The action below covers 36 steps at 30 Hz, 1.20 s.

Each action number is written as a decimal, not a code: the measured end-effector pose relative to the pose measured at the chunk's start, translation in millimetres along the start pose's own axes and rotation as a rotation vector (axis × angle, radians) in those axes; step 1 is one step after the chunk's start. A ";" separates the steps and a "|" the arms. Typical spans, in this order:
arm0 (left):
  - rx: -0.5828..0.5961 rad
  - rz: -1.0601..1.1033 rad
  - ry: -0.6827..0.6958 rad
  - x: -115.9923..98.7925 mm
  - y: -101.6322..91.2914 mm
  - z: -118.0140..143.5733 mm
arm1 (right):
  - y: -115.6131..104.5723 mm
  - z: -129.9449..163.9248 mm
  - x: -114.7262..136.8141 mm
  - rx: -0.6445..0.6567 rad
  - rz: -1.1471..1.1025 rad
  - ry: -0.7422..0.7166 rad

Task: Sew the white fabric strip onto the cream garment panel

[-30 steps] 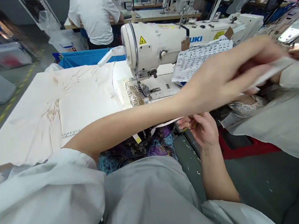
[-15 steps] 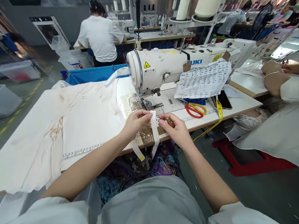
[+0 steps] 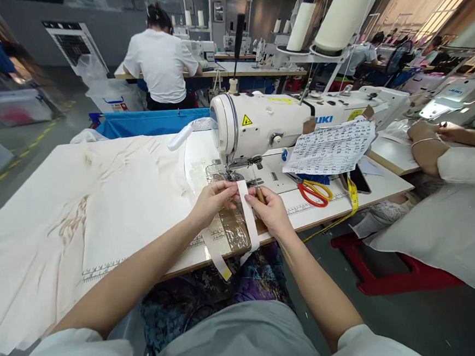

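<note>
My left hand (image 3: pixel 217 201) pinches the top end of a white fabric band (image 3: pixel 248 215) close in front of the sewing machine's needle area. The band hangs in a loop over the table's front edge, and its other end (image 3: pixel 223 268) carries a yellow mark. In my right hand (image 3: pixel 271 211) is an awl (image 3: pixel 260 194) with a brown handle and a thin shaft pointing up. The right thumb and fingertips also touch the band's right edge. Just behind both hands stands the white sewing machine (image 3: pixel 257 119).
Pale fabric (image 3: pixel 113 171) spreads over the table's left side. Red and yellow scissors (image 3: pixel 313 191), a yellow tape measure (image 3: pixel 353 193) and a phone (image 3: pixel 361 182) lie to the right, near a handwritten paper (image 3: pixel 334 148). A co-worker's arm (image 3: pixel 428 144) is at the right; another person (image 3: pixel 160 63) sits ahead.
My right hand has moved left and now touches the band; before, a small gap lay between them. The band has turned flatter toward me. The whole view has shifted slightly.
</note>
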<state>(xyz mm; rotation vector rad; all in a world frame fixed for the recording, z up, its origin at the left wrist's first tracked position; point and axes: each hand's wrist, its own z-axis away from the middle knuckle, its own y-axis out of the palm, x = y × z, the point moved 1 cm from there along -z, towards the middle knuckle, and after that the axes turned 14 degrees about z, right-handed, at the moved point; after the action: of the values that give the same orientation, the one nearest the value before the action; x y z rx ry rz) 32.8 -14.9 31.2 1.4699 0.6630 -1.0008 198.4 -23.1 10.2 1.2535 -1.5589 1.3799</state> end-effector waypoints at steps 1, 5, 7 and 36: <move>0.016 0.005 -0.010 1.3 -2.4 -0.8 | 0.5 0.5 0.1 -0.012 0.008 -0.002; 0.063 0.012 -0.030 4.6 -11.1 -1.9 | 2.1 3.6 3.2 -0.065 0.060 -0.014; 0.081 0.004 -0.033 5.4 -13.6 -2.0 | 3.1 4.3 4.7 -0.089 0.085 -0.017; 0.549 -0.273 -0.123 -13.2 -16.3 12.7 | -28.5 24.8 7.9 -0.223 0.060 -0.007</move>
<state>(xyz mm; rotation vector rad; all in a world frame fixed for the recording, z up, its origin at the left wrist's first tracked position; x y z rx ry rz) 10.0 -22.8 35.3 1.7981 0.5289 -1.5612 225.7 -48.0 21.5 1.0853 -1.7150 1.2004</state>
